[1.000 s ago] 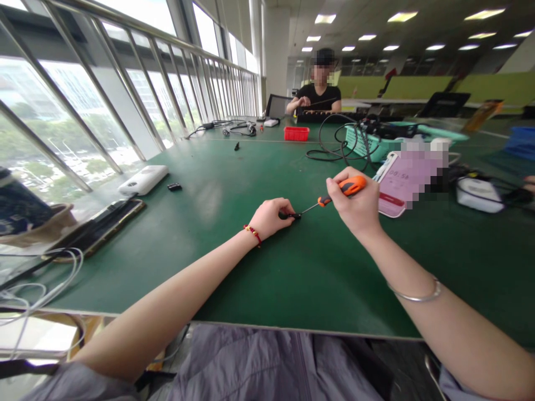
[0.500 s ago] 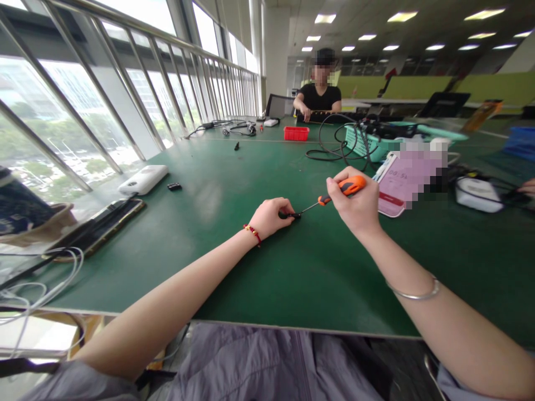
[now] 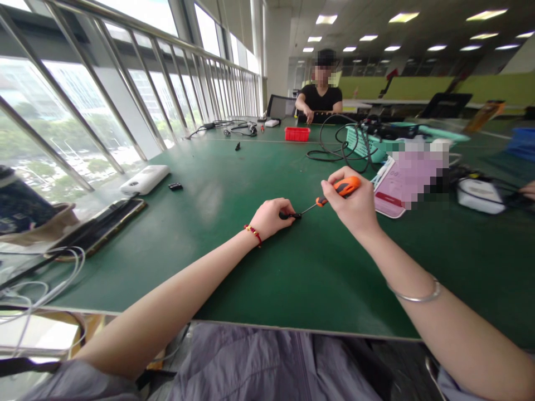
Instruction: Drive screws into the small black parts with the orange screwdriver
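Note:
My left hand rests on the green table with its fingers pinched on a small black part. My right hand is closed round the orange handle of a screwdriver. The thin metal shaft slants down to the left and its tip meets the black part. A red bead bracelet is on my left wrist and a silver bangle on my right forearm.
A pink phone lies just right of my right hand. A white power bank, a small black piece and a dark tablet lie at the left. Farther back are a red tray, a teal basket, cables, and a seated person.
My right hand has shifted slightly to the left and turned on the screwdriver handle. The person at the far end lowered an arm to the table.

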A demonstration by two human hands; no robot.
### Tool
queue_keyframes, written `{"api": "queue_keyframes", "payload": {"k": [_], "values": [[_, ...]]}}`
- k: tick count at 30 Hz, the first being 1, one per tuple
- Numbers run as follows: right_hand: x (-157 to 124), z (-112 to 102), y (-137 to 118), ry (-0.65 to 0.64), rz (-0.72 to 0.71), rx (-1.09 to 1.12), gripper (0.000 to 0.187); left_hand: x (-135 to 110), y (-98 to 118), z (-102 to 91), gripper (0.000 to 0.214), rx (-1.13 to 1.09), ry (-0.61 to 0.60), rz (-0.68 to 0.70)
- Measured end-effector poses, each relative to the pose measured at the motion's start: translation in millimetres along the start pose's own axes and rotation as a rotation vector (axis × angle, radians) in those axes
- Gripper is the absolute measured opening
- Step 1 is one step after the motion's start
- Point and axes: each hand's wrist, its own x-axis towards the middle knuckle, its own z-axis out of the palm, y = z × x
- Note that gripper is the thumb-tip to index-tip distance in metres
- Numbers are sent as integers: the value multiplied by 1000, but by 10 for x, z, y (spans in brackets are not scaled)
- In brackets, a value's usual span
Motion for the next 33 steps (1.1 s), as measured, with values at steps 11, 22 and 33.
{"api": "queue_keyframes", "payload": {"k": [11, 22, 33], "values": [[6, 33, -3, -8, 114, -35, 32, -13, 81, -20, 6, 70, 25, -37], [-8, 16, -12, -47, -8, 56, 32, -31, 147, -59, 4, 173, 23, -49], [-25, 62, -19, -72, 81, 63, 16, -39, 180, -53, 3, 349, 89, -90]]}}
